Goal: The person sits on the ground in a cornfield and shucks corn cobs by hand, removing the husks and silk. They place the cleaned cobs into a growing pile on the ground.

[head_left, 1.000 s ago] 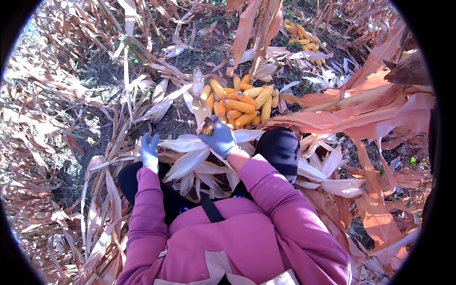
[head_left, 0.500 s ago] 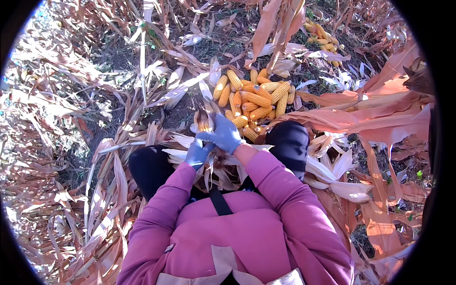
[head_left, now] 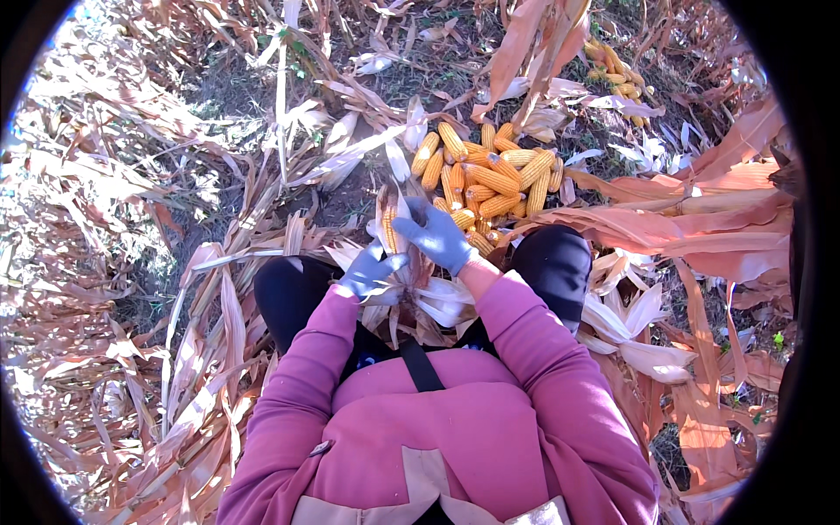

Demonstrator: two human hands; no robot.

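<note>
On the ground (head_left: 350, 203) before me lie 1 near heap of yellow cobs (head_left: 497, 181) and, far right, 1 more heap (head_left: 617, 74); dry leaves (head_left: 105, 262) cover my left.

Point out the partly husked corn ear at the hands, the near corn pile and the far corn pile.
Partly husked corn ear (head_left: 390, 231): head view, on its exposed yellow kernels.
Near corn pile (head_left: 495, 180): head view, on an ear around its middle.
Far corn pile (head_left: 618, 67): head view, on its upper ears.

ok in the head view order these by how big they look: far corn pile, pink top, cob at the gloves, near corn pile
1. Pink top
2. Near corn pile
3. Far corn pile, though distance makes it look smaller
4. Cob
</note>
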